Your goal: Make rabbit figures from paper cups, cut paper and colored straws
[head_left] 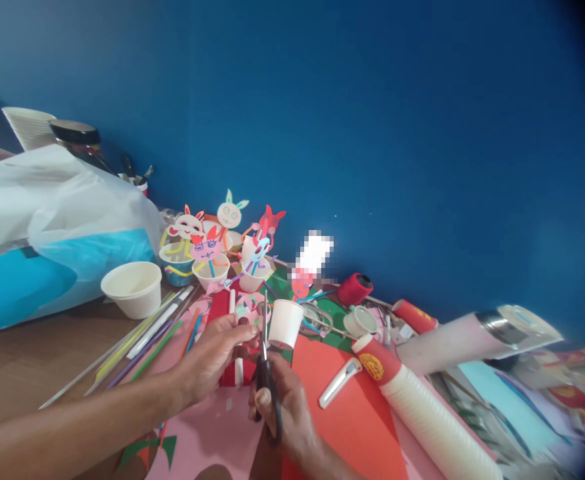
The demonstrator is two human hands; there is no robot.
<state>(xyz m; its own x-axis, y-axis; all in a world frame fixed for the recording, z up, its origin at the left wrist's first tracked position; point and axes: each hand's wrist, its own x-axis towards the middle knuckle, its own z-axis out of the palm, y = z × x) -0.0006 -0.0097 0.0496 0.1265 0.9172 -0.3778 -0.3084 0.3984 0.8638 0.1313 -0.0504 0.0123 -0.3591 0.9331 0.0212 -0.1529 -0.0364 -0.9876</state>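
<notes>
My right hand (283, 400) grips black-handled scissors (272, 398) with the blades pointing up and away. Beside the blades, my left hand (225, 343) is closed, thumb and fingers pinched near a small dark piece that is too small to make out. A white paper cup (285, 324) stands just beyond the scissors. Pink paper (207, 427) and an orange-red sheet (339, 427) lie under and around my hands. Further back, a pink paper face (207, 249) and a white rabbit face (229, 215) stand in cups.
An empty white bowl (133, 288), pipe cleaners (147, 357) and a plastic bag (72, 220) are at the left. A box cutter (340, 383), a long stack of cups (432, 413), a red thread spool (355, 289) and a clear-wrapped roll (452, 343) lie at the right. A blue wall (372, 133) stands behind.
</notes>
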